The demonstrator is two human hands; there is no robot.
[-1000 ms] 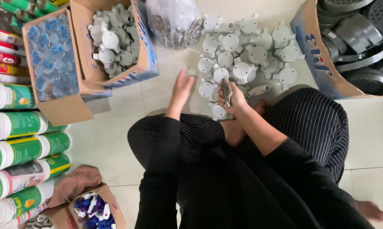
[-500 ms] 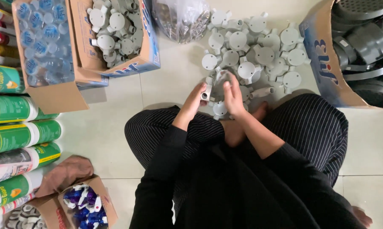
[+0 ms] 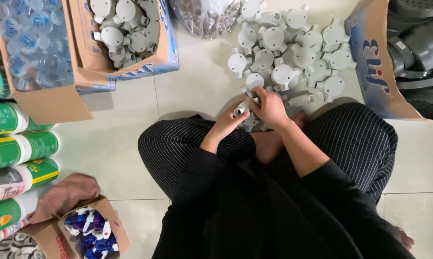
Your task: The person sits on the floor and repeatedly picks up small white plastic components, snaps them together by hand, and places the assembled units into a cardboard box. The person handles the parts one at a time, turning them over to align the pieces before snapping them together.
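grey conduit fitting (image 3: 242, 107) between left hand (image 3: 230, 123) and right hand (image 3: 270, 106), fingers curled around it, spout toward lower left

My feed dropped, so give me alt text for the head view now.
Seated cross-legged on a tiled floor, both hands, left hand and right hand, grip one grey fitting beside a pile of fittings. Boxes and green tubes lie left.

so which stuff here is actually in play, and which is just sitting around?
In play:
left hand
right hand
grey fitting held between them
loose pile of grey fittings

Lying about:
box of grey fittings
green cans
box of blue-and-white nozzles
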